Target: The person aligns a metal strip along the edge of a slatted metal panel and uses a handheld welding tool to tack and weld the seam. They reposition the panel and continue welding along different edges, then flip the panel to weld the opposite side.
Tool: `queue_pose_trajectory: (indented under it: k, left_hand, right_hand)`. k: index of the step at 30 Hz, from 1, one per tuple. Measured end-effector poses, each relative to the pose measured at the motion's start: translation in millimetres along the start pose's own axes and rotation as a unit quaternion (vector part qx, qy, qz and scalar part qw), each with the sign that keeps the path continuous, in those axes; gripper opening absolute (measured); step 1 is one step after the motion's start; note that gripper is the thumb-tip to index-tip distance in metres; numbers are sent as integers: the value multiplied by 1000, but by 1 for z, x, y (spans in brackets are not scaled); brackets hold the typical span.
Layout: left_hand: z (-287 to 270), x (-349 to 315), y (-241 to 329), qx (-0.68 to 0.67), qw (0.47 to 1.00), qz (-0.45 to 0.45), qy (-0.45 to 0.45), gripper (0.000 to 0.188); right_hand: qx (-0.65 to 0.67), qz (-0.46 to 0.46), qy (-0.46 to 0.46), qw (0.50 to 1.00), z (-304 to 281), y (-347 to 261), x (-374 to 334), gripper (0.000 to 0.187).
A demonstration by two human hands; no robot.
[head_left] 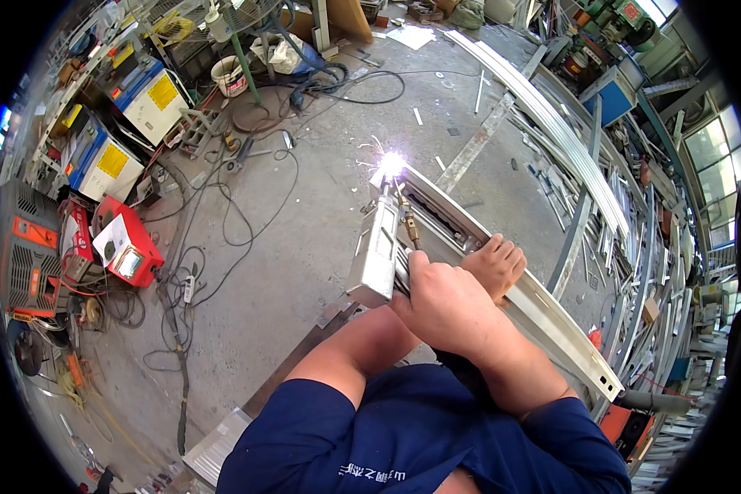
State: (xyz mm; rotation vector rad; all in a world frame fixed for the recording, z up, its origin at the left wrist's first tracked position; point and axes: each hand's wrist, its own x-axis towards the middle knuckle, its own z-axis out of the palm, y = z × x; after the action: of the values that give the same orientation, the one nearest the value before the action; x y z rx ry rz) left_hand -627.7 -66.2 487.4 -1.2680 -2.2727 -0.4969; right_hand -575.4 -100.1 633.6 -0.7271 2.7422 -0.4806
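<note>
A bright welding arc (393,165) burns at the far end of two pale metal pieces. My right hand (449,300) is closed around what looks like a welding torch; a brass-coloured fitting (411,218) shows just ahead of the fist, and its tip is lost in the glare. Left of that fist stands a short silver box-shaped metal piece (374,255) with a cut-out. My left arm crosses beneath the right one. Beyond the right fist, my left hand (496,267) has its fingers curled over the long metal profile (564,325), which slants down to the right.
Red welding machines (128,247) and blue-and-white machines (151,95) stand at left, with tangled cables (193,206) on the floor. Metal strips and long profiles (552,123) lie at right. A white bucket (229,76) stands at the back. Flat bars (477,144) support the profile area.
</note>
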Motion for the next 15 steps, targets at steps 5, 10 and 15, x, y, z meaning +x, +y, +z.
queue_pose_trajectory:
  k: [5, 10, 15]
  left_hand:
    - [-1, -1, -1, 5, 1000, 3, 11, 82]
    - [1, 1, 0, 7, 1000, -1, 16, 81]
    - [-2, 3, -1, 5, 1000, 5, 12, 81]
  right_hand:
    - [-3, -2, 6, 1000, 1, 0, -3, 39]
    - [8, 16, -5, 1000, 0, 0, -4, 38]
    - [26, 13, 5, 1000, -2, -1, -12, 38]
